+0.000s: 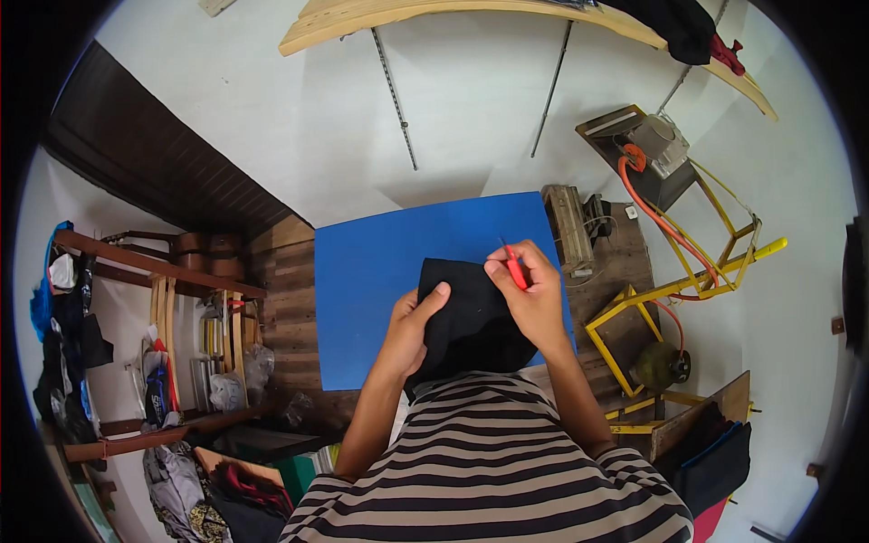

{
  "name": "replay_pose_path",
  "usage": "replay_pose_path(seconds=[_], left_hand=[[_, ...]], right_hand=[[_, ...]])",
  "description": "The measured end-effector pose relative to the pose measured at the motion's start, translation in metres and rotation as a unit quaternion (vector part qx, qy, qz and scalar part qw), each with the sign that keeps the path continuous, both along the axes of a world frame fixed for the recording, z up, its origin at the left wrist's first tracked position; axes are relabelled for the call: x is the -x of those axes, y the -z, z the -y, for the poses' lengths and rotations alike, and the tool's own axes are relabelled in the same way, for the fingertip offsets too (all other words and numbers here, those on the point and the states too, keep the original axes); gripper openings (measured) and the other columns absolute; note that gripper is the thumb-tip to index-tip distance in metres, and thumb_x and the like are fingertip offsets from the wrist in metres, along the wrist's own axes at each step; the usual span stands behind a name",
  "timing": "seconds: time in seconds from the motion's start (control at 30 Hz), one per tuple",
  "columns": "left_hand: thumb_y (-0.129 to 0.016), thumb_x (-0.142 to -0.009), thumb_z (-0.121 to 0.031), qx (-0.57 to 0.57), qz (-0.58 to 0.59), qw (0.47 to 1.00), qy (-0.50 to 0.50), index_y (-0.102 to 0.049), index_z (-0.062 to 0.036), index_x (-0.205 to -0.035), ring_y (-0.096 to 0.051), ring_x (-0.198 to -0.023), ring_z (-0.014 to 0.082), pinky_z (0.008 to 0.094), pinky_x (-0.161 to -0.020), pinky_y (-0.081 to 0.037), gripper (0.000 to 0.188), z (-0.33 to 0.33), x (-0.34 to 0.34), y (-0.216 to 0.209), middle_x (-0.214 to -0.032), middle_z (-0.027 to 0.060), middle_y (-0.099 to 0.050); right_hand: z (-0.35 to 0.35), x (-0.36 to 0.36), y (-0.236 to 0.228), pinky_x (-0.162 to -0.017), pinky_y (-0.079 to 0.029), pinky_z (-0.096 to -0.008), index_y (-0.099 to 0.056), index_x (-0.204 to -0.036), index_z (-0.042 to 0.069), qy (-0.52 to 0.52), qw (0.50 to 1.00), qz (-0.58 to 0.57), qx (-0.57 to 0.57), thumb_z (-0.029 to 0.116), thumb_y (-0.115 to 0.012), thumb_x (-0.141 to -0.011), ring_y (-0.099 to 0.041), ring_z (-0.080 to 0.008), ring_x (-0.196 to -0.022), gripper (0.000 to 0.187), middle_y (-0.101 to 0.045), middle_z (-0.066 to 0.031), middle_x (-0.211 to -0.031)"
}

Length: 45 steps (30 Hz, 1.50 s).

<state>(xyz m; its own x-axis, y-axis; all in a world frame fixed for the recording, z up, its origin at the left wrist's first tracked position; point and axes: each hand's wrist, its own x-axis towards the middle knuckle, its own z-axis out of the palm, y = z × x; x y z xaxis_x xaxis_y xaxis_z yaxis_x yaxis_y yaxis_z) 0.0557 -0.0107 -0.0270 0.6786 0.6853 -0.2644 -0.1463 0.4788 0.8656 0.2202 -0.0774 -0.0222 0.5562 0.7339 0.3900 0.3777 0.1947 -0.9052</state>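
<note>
Left hand (411, 328): thumb laid on the near face of the cloth, its fingers behind and mostly hidden, pinching the cloth's left edge.

Black cloth piece, soft, with a straight upper edge (463, 312): between the two hands, gripped by the left, its lower part reaching the wearer's black-and-cream striped shirt (489, 452).

Right hand (541, 306): thumb and fingers closed around a small tool, beside the cloth's right side; whether it also touches the cloth cannot be told.

Small red-handled tool with a thin dark tip (516, 269): in the right hand, tip pointing up and away from the wearer.

Flat blue rectangular tabletop (362, 281): beneath and beyond both hands.

Weathered wooden crate (567, 226): beyond the right hand and to its right.

Yellow metal frame (625, 312): right of the right hand, well apart.

Dark green rounded cylinder (658, 368): right of the right hand, nearer the wearer.

Reddish-brown shelf rack (136, 260): well left of the left hand.
</note>
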Motion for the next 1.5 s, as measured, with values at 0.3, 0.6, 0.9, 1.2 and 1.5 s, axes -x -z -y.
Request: replay_pose_path(seconds=[0.3, 0.6, 0.9, 1.2, 1.5], left_hand=[[-0.058, -0.092, -0.025, 0.092, 0.03, 0.994, -0.045, -0.061, 0.002, -0.107, -0.066, -0.086, 0.017, 0.0284, -0.079, -0.053, 0.031, 0.004, 0.001, -0.012, -0.101, 0.0111, -0.067], [-0.057, -0.093, -0.024, 0.055, 0.026, 0.998, -0.018, -0.06, 0.0012, -0.108, -0.065, -0.09, 0.0162, 0.0287, -0.079, -0.052, 0.03, 0.014, 0.002, -0.01, -0.102, 0.0104, -0.066], [-0.05, -0.097, -0.024, -0.03, 0.052, 0.998, -0.01, -0.053, 0.0031, -0.123, -0.059, -0.106, 0.0172, 0.0295, -0.093, -0.045, 0.038, 0.025, 0.009, -0.01, -0.118, 0.0121, -0.06], [-0.047, -0.099, -0.026, -0.184, -0.018, 0.977, 0.103, -0.053, -0.0001, -0.122, -0.051, -0.097, 0.0085, 0.0236, -0.086, -0.041, 0.035, 0.042, 0.01, -0.012, -0.105, 0.0023, -0.059], [-0.048, -0.099, -0.025, -0.367, -0.092, 0.925, 0.02, -0.044, -0.0017, -0.079, -0.034, -0.064, 0.005, 0.0239, -0.056, -0.032, 0.031, 0.039, 0.008, -0.021, -0.068, -0.0034, -0.039]], right_hand=[[0.037, 0.008, -0.006, -0.062, -0.046, -0.026, -0.062, -0.088, 0.0, -0.085, 0.988, 0.112, 0.067, 0.002, -0.075, -0.07, -0.058, -0.0182, -0.068, 0.022, -0.058, -0.0069, -0.08], [0.048, 0.006, 0.005, -0.058, -0.044, -0.026, -0.057, -0.087, 0.003, -0.063, 0.98, 0.178, 0.065, 0.005, -0.072, -0.072, -0.056, -0.0174, -0.064, 0.021, -0.055, -0.0076, -0.076], [0.07, -0.056, 0.007, -0.075, -0.048, -0.0255, -0.063, -0.102, -0.002, 0.187, 0.977, -0.097, -0.019, 0.004, -0.056, -0.09, -0.06, -0.0103, -0.08, 0.015, -0.067, -0.004, -0.085], [0.073, 0.009, -0.005, -0.061, -0.04, -0.0172, -0.065, -0.096, 0.002, -0.075, 0.982, -0.155, 0.079, 0.012, -0.066, -0.087, -0.048, -0.0014, -0.066, 0.014, -0.064, 0.001, -0.086], [0.08, 0.021, -0.015, -0.062, -0.039, -0.0169, -0.063, -0.09, 0.001, -0.099, 0.983, -0.135, 0.076, 0.009, -0.069, -0.084, -0.047, -0.0012, -0.067, 0.011, -0.056, 0.005, -0.074]])
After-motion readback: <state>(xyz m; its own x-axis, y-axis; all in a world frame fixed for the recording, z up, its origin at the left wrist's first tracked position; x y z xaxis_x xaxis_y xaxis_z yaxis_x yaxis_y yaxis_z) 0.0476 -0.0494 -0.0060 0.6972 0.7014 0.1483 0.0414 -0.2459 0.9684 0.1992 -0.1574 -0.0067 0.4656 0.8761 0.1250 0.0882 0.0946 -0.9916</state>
